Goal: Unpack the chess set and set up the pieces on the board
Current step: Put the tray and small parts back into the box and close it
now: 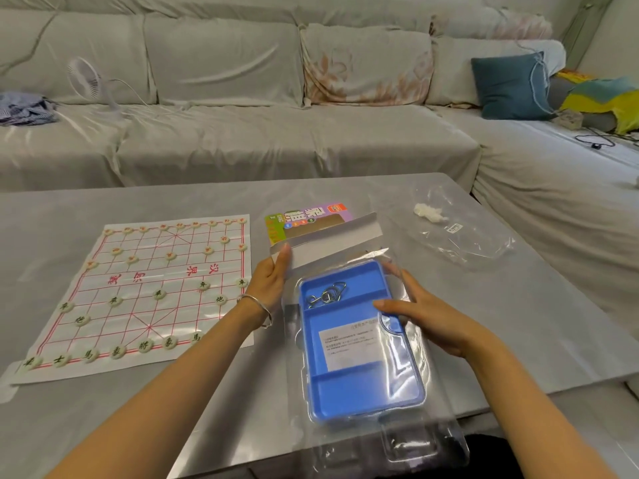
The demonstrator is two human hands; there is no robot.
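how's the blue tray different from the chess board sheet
The chess board sheet is flat, white with a red grid; the blue tray has raised walls and compartments. The sheet carries round chess pieces; the tray holds metal rings and a paper slip. No hand touches the sheet; the right hand rests on the tray's clear packaging. Both lie on the grey table.

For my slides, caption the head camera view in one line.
The left hand holds a cardboard flap, right hand rests on a blue tray, beside a chess board with pieces set.
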